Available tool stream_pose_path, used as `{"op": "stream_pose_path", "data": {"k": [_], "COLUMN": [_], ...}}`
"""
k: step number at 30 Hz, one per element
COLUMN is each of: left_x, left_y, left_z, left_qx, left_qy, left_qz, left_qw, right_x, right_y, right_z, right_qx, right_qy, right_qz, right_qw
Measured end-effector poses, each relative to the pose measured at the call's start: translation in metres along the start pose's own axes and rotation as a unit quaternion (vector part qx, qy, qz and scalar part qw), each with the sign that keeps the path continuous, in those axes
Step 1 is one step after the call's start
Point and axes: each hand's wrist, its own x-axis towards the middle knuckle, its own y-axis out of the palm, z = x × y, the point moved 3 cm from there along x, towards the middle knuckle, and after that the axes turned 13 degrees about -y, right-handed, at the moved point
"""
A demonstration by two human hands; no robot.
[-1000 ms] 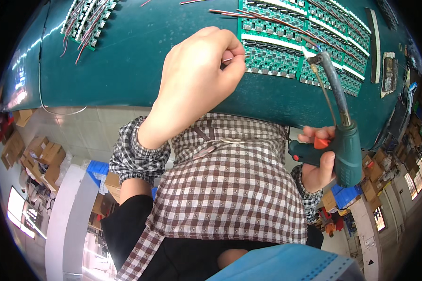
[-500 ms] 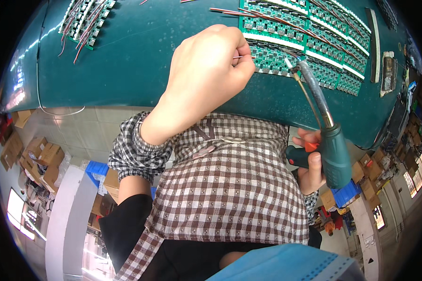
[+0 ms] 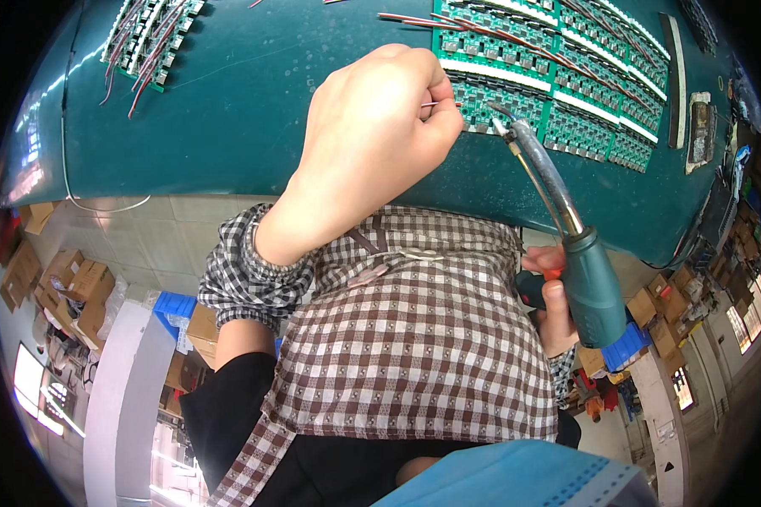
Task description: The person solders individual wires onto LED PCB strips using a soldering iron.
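My left hand (image 3: pixel 374 127) is closed in a pinch on a thin wire (image 3: pixel 429 104) at the near left edge of a green panel of circuit boards (image 3: pixel 571 135). The wire's red end pokes out past the fingers toward the board. In my right hand (image 3: pixel 556 317) is a dark green soldering gun (image 3: pixel 594 287), its fingers wrapped around the handle and by a red trigger. The gun's long metal barrel and thin feed tube slant up and left. Its tip hangs over the front row of boards, a short way right of the wire end; whether it touches is unclear.
Red and dark wires (image 3: pixel 516 40) lie across the panel. A smaller group of boards with wires (image 3: pixel 148 42) sits at the far left of the green table (image 3: pixel 220 139). Right of the panel are a long flat strip (image 3: pixel 673 80) and a worn block (image 3: pixel 700 133).
The soldering gun's tip has moved left, closer to the wire end, as my right hand tilted the gun. My left hand stays almost still with the wire.
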Motion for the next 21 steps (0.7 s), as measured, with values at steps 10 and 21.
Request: {"op": "stream_pose_path", "data": {"k": [10,21], "left_x": [0.0002,0.0002], "left_y": [0.0005,0.0017], "left_z": [0.0,-0.0001], "left_qx": [-0.006,-0.009], "left_qy": [0.004,0.016], "left_qz": [-0.004,-0.014], "left_qw": [1.0,1.0], "right_x": [0.001,0.0022], "right_y": [0.0019,0.0024], "right_z": [-0.0009,0.0018], "right_qx": [-0.017,-0.033], "right_qy": [-0.016,-0.023], "right_qz": [-0.004,-0.005], "right_qw": [1.0,0.999]}}
